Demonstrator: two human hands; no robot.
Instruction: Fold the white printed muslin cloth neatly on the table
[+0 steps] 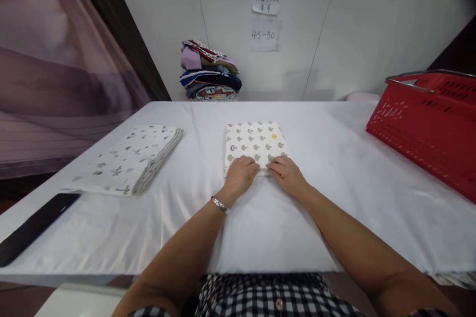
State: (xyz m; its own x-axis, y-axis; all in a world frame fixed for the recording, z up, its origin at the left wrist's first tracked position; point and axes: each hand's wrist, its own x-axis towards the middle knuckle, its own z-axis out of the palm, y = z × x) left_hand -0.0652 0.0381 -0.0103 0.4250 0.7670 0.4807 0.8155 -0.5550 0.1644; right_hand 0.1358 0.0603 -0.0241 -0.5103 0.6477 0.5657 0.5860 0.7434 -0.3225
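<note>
A folded white cloth printed with grey mushroom-like shapes, a few outlined in yellow, red or dark ink, lies flat mid-table. My left hand grips its near edge left of centre, fingers closed and thumb toward the middle. Just to the right, my right hand has its closed fingers on the same edge. A small gap separates the two hands, showing the layered fold. The undersides of the fingers are hidden. Off to the left rests a larger folded cloth with a grey leaf print, its layers showing along the right side.
White fabric covers the table. A red plastic basket with a metal handle stands at the right. At the front left lies a black phone-like slab. Behind the far edge is a stack of folded fabrics, below paper notes on the wall.
</note>
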